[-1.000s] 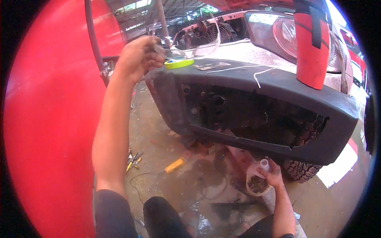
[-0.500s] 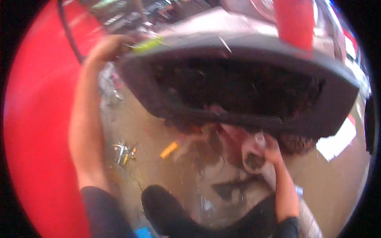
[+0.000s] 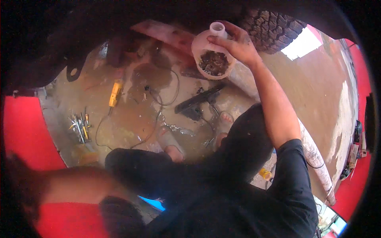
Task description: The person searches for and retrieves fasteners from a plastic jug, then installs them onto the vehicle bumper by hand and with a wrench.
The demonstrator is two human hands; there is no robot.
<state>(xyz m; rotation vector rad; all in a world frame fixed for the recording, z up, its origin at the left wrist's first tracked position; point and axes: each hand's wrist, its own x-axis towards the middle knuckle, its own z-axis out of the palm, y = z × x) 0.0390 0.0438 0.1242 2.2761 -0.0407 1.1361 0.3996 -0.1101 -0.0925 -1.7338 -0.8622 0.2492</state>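
Note:
In my right hand (image 3: 242,47) is a translucent whitish plastic jug (image 3: 199,43) with a short open neck. My fingers and thumb close around it just beside the neck. A dark, lumpy mass (image 3: 214,63) shows at its lower part; I cannot make out what it is. My left forearm (image 3: 79,184) stretches out to the left, low over a red surface (image 3: 27,127). At its end my left hand (image 3: 24,178) is dark and blurred, so its fingers cannot be made out, nor whether it holds anything.
A knobbly tyre (image 3: 274,29) stands beyond my right hand, under dark bodywork. On the wet floor lie a yellow cabled device (image 3: 115,93), several hand tools (image 3: 82,127) and a black flat part (image 3: 198,101). A long pale pole (image 3: 315,154) runs along my right side.
My view has tipped down and under the dark bodywork. My left hand has left the bodywork's upper edge and is now low at the far left. My right hand still holds the jug.

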